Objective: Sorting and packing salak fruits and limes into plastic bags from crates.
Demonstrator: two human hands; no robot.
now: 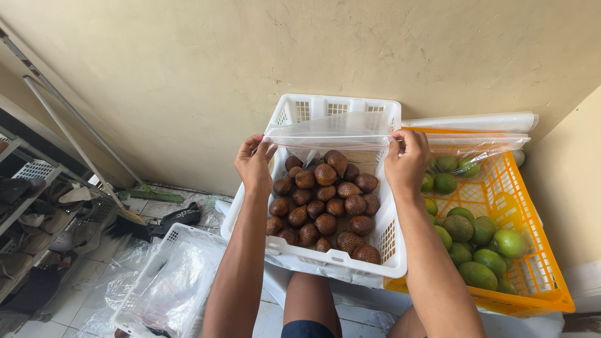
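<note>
My left hand and my right hand each pinch one end of a clear plastic zip bag, held stretched flat between them. The bag looks empty. It hangs above a white plastic crate filled with several brown scaly snake fruits. The crate rests in front of my knees.
An orange crate of green round fruits sits to the right, with clear bags lying across its far end. A white crate holding plastic bags stands at lower left. Shoe racks, a broom and a beige wall surround the spot.
</note>
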